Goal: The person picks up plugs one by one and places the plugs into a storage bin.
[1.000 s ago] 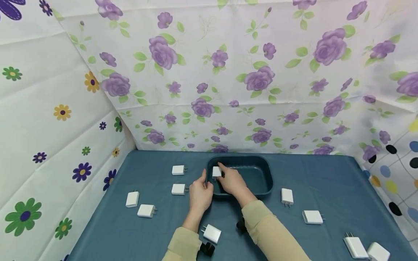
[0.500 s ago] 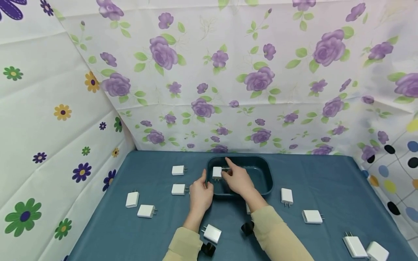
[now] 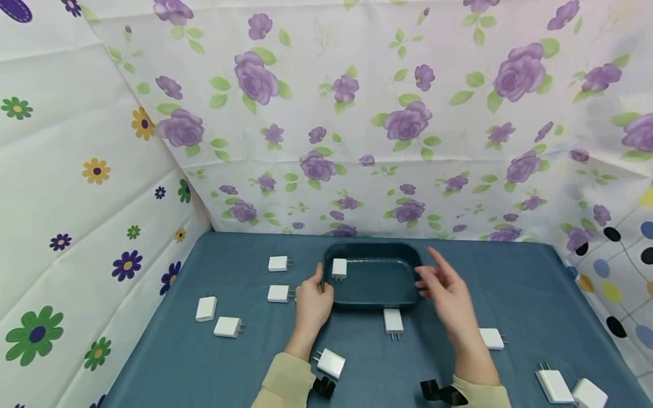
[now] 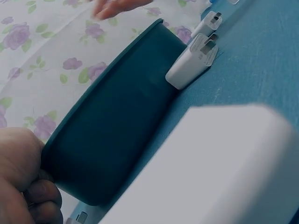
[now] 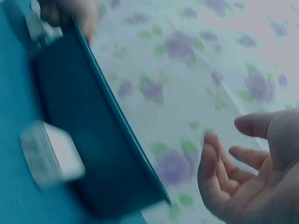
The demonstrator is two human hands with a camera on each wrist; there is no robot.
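Observation:
A dark teal plastic tray (image 3: 374,307) lies at the back middle of the table. My left hand (image 3: 313,303) grips its left end; in the left wrist view, curled fingers (image 4: 44,193) hold the end below the rim. One white plug-in charger (image 3: 339,268) rests inside the tray near that end, prongs toward me. Just beyond the tray's right end, my right hand (image 3: 451,300) is in the air with loosely bent fingers and nothing held. Against the tray's front wall another charger (image 3: 393,322) lies on the table, also visible in the right wrist view.
Several white chargers lie left of the tray, among them one charger (image 3: 227,327) farther forward. Another charger (image 3: 331,364) is beside my left wrist. On the right are a partly covered charger (image 3: 492,339) and two more near the front corner. Floral cloth (image 3: 316,113) hangs behind.
My right hand has let go of the charger in the tray and moved out past the right end, uncovering the charger in front. The left hand stays on the tray.

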